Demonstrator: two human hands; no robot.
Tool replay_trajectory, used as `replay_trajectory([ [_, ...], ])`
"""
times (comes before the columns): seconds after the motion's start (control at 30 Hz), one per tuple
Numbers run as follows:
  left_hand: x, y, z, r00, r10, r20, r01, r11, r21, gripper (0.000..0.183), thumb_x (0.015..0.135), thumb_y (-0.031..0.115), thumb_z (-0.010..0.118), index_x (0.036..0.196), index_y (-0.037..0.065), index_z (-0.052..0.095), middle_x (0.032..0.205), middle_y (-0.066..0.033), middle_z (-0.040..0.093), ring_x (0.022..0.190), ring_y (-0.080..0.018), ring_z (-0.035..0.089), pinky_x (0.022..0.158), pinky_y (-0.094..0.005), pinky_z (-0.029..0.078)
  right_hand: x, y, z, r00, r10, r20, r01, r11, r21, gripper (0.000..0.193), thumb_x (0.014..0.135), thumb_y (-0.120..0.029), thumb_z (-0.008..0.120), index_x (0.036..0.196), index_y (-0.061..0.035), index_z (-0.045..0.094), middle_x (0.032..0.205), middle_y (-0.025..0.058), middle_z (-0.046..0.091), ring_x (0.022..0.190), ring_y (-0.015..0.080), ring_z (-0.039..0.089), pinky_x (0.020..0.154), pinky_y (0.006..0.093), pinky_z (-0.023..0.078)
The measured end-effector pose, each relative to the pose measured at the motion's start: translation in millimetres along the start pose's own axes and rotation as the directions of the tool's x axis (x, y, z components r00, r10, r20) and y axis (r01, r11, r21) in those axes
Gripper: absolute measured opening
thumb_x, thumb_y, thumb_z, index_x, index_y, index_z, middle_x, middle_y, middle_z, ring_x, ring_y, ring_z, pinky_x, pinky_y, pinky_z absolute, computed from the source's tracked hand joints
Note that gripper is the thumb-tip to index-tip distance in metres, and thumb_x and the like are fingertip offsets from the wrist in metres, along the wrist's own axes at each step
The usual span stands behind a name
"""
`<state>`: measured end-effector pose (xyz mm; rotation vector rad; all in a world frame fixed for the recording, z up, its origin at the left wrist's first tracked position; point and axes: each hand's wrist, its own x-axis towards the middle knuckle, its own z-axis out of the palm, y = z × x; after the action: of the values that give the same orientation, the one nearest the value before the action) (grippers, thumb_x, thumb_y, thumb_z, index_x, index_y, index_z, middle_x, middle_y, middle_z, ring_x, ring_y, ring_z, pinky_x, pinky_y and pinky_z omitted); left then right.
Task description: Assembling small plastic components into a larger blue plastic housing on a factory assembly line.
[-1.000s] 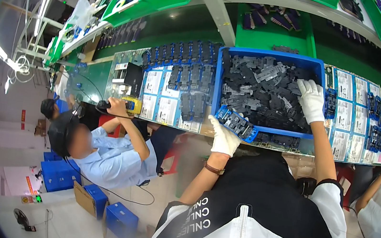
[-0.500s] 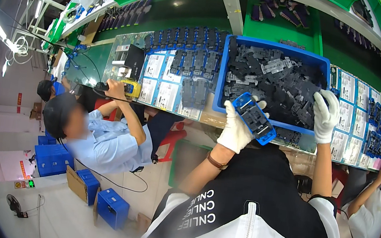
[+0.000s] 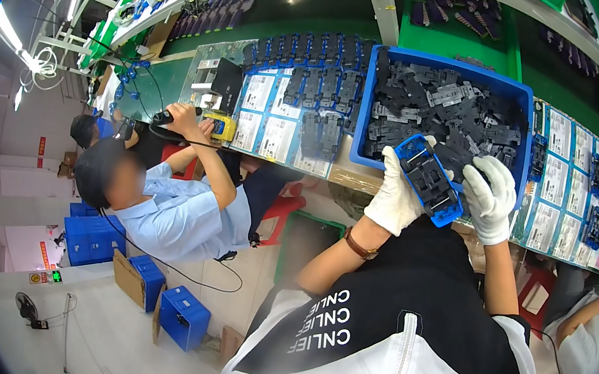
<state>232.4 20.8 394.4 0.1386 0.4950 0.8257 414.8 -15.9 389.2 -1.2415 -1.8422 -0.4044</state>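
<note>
A blue toy car shell (image 3: pixel 449 213) with a black chassis piece (image 3: pixel 433 180) set into it lies tilted in my gloved left hand (image 3: pixel 395 199). The thumb and fingers grip its sides, its open underside turned up. Beside its right edge is my gloved right hand (image 3: pixel 491 197), fingers bent and apart, with nothing visible in them. Whether its fingertips touch the shell is hard to tell. Just beyond both hands stands a blue bin (image 3: pixel 522 133) heaped with loose black and grey chassis pieces (image 3: pixel 415 115).
Rows of blue-and-black assembled pieces (image 3: pixel 320 87) stand on printed sheets (image 3: pixel 255 94) left of the bin. More lie on sheets (image 3: pixel 553 167) at right. A green tray (image 3: pixel 514 52) sits behind. A co-worker (image 3: pixel 195 203) holds a dark tool at left; another person (image 3: pixel 587 331) works at right.
My right hand has come in from the bin's right side, leftward and down to the toy car shell. The shell stays in my left hand. The whole view has shifted slightly.
</note>
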Motion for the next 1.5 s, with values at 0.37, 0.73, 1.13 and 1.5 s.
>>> replay_trajectory([
  [0.37, -9.1, -1.6, -2.0, 0.999, 0.018, 0.045, -0.019, 1.000, 0.016, 0.090, 0.064, 0.076, 0.052, 0.129, 0.014, 0.044, 0.123, -0.0085, 0.051, 0.100, -0.0334, 0.057, 0.087, -0.0529, 0.048, -0.1, -7.3, -5.3, 0.239, 0.843, 0.481, -0.813, -0.097, 0.574, 0.021, 0.085, -0.018, 0.064, 0.099, -0.0029, 0.062, 0.074, 0.0045, 0.063, 0.057, 0.0072, 0.056, 0.053, 0.0187, 0.044],
  [0.73, -5.2, -8.1, -1.6, 0.999, -0.037, -0.003, 0.036, 0.997, -0.066, 0.090, 0.065, 0.078, 0.050, 0.129, 0.013, 0.044, 0.098, -0.0093, 0.060, 0.096, -0.0298, 0.059, 0.086, -0.0490, 0.049, 13.1, -24.2, 0.9, 0.950, 0.157, 0.269, -0.155, 0.988, -0.029, 0.037, 0.071, -0.014, 0.067, 0.108, -0.0109, 0.059, 0.112, 0.0109, 0.058, 0.092, 0.0281, 0.060, 0.076, 0.0354, 0.049],
  [1.13, 8.6, -22.3, -12.2, 0.982, 0.188, -0.031, -0.186, 0.981, 0.054, 0.083, 0.075, 0.077, 0.041, 0.127, 0.012, 0.045, 0.126, -0.0075, 0.050, 0.116, -0.0242, 0.047, 0.101, -0.0416, 0.037, 29.7, -57.2, -18.8, 0.948, 0.203, 0.245, -0.218, 0.975, 0.039, 0.048, 0.065, -0.012, 0.070, 0.111, -0.0054, 0.057, 0.102, 0.0148, 0.060, 0.083, 0.0303, 0.061, 0.072, 0.0376, 0.049],
  [1.5, 4.2, -33.5, -18.9, 0.966, 0.242, 0.094, -0.255, 0.951, 0.174, 0.054, 0.091, 0.044, 0.050, 0.131, 0.010, 0.041, 0.120, -0.0034, 0.051, 0.110, -0.0147, 0.048, 0.098, -0.0316, 0.040, 16.8, -69.5, 1.1, 0.927, 0.214, 0.309, -0.212, 0.976, -0.043, 0.061, 0.063, -0.013, 0.074, 0.119, -0.0118, 0.052, 0.113, 0.0129, 0.056, 0.093, 0.0309, 0.058, 0.079, 0.0394, 0.048],
])
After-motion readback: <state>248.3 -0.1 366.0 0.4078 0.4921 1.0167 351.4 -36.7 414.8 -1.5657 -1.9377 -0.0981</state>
